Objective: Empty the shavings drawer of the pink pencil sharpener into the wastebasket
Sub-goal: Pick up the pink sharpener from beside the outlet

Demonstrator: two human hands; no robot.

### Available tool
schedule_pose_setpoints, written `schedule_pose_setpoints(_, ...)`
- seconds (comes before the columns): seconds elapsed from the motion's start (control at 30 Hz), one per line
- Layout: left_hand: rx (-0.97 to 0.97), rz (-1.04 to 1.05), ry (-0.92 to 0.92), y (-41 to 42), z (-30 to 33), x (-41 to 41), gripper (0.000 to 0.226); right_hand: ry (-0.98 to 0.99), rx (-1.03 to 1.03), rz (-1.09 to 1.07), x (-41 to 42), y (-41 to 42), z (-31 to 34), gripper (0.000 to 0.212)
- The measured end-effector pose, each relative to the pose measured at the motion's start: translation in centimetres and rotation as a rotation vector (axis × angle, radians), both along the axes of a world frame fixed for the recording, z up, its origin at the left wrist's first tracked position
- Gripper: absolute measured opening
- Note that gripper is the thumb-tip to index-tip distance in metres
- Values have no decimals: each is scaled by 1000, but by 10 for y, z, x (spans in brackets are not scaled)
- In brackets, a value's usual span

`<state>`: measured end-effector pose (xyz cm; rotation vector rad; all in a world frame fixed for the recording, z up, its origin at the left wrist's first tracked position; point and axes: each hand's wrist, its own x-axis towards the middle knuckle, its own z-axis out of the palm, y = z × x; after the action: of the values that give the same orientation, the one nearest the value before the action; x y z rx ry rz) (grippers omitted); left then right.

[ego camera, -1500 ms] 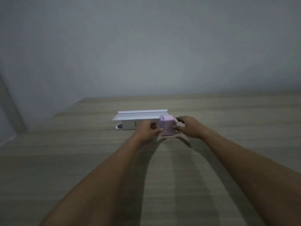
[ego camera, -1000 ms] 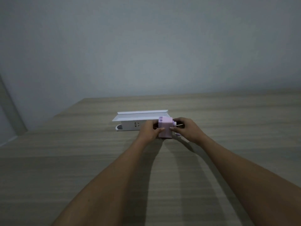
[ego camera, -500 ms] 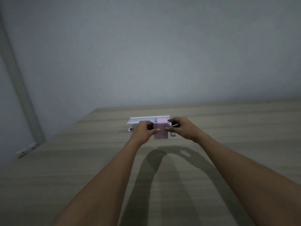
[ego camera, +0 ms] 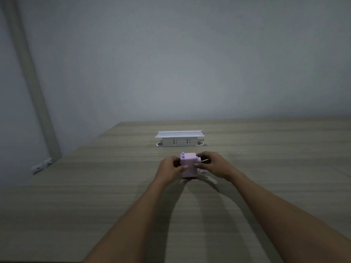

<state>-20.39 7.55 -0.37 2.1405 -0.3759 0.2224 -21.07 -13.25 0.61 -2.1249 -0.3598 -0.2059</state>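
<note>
Pink pencil sharpener (ego camera: 188,165) held upright over the bench (ego camera: 95,196), gripped between left hand (ego camera: 169,168) and right hand (ego camera: 212,165). White socket box (ego camera: 179,139) at 12 o'clock, apart. No legible writing.

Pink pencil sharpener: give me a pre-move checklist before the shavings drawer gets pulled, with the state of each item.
1. Pink pencil sharpener held by both hands: ok.
2. Left hand grips its left side: ok.
3. Right hand at the crank side: ok.
4. Shavings drawer located and shut: cannot tell, its seam is not visible.
5. Wastebasket in view: not ok.
6. White power strip apart from the sharpener, farther back on the wooden table: ok.
</note>
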Motion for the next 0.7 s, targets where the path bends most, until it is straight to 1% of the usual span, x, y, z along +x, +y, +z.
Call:
schedule_pose_setpoints(0.2, -65, 0, 1, -1, -8, 3, 39, 8, 26, -20, 5, -5, -10, 46)
schedule_pose_setpoints(0.27, -80, -18, 19, 1, -11, 4, 47, 24, 37, 3, 6, -7, -11, 50)
schedule_pose_setpoints(0.37, -102, -85, 98, 7, -17, 4, 65, 71, 51, 37, 7, -8, -12, 59)
schedule_pose_setpoints(0.43, -114, -124, 120, 7, -18, 4, 70, 94, 54, 55, 9, -8, -15, 63)
schedule_pose_setpoints(0.6, -135, -165, 136, 5, -19, 8, 65, 125, 37, 36, 13, -4, -20, 66)
schedule_pose_setpoints(0.7, -149, -182, 157, 8, -19, 12, 66, 140, 2, 30, 14, -6, -23, 67)
